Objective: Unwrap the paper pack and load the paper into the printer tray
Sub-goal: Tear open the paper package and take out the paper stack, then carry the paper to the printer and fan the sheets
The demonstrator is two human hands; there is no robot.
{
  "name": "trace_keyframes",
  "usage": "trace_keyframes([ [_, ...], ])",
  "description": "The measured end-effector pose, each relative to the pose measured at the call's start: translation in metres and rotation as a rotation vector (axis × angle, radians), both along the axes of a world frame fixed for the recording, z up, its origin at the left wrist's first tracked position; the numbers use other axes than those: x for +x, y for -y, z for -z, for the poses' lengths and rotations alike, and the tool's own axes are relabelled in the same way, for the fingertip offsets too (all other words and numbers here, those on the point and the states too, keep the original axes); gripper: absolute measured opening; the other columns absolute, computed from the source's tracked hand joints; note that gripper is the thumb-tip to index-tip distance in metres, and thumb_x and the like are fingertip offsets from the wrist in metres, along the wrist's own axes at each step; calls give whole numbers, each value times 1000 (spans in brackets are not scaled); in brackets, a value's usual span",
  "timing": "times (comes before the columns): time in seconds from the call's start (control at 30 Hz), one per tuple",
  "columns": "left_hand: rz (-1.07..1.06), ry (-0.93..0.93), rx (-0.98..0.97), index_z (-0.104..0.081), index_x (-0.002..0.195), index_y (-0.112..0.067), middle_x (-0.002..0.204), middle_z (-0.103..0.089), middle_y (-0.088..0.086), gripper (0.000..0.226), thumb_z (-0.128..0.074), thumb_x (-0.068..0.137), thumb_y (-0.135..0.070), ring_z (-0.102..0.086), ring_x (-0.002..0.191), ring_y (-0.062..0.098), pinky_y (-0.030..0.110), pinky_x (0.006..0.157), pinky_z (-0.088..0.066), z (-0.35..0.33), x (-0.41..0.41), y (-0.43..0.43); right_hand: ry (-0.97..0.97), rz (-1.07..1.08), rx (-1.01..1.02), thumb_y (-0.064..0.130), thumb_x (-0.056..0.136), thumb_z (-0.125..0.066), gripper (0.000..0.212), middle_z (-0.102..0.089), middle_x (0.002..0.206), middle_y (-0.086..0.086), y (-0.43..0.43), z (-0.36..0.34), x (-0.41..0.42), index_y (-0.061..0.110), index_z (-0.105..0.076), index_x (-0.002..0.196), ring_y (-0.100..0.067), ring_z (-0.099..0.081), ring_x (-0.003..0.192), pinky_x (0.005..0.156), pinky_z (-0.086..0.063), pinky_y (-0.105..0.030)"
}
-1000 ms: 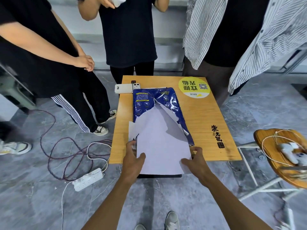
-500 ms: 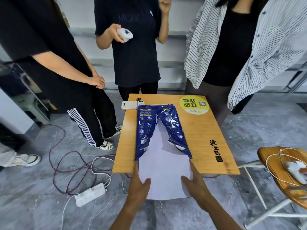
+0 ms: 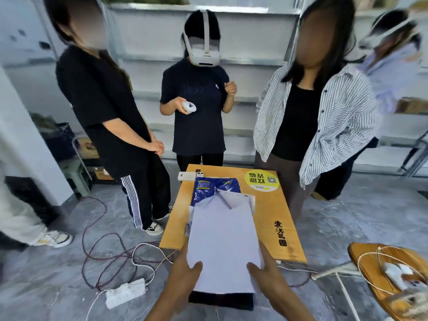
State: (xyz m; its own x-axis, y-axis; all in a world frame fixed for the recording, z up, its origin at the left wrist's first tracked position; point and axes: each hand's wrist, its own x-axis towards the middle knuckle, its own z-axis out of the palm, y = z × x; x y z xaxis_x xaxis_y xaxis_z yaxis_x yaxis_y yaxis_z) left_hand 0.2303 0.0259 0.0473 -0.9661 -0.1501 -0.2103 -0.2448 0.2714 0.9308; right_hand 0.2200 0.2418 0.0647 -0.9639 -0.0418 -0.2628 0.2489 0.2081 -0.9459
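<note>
White paper stack [image 3: 223,242] sits between our left hand [image 3: 185,274] and right hand [image 3: 266,273], fingers spread flat along its sides, thumbs on top. Since a moment ago we have drawn it farther out of the blue wrapper [image 3: 209,187], which now lies bunched at the far end of the wooden worktop [image 3: 273,218]. Unwrapping seems nearly done; no printer tray is visible.

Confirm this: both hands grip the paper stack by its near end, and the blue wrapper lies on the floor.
Wrong on one count. The head view shows the blue wrapper on the table, not the floor. The rest holds: left hand and right hand grip the paper stack by its near end.
</note>
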Motion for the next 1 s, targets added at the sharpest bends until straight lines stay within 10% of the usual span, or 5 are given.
trace_keyframes([
  [0.13,-2,-123,-25,-48,127,-30,114,-63,-15,52,-51,88,5,-55,99,-13,-4,71,-41,-53,-4,3,-94,-8,19,-5,91,-49,59,-58,137,5,-1,-32,-8,38,-44,131,-17,-56,121,106,-43,-36],
  [0.37,-150,-151,-9,-45,135,-26,122,-63,-7,55,-51,83,-8,-59,116,16,34,99,-48,-108,21,71,-182,-162,-5,0,95,-53,55,-52,133,5,69,-95,-29,25,-41,143,-25,-50,119,102,-40,-42],
  [0.53,-351,-188,-30,-45,133,-23,106,-57,-18,48,-48,88,-4,-55,99,3,8,76,-43,-124,75,163,-277,-368,90,-5,86,-66,64,-53,141,-8,175,-86,-33,17,-46,142,-30,-47,129,99,-37,-36],
  [1.0,-1136,-216,-205,-51,128,-32,123,-60,-17,54,-45,78,-15,-57,117,8,33,98,-48,-157,391,388,-289,-1139,-140,-18,85,-59,58,-54,132,-7,553,-127,177,4,-49,138,-15,-46,115,90,-40,-21],
])
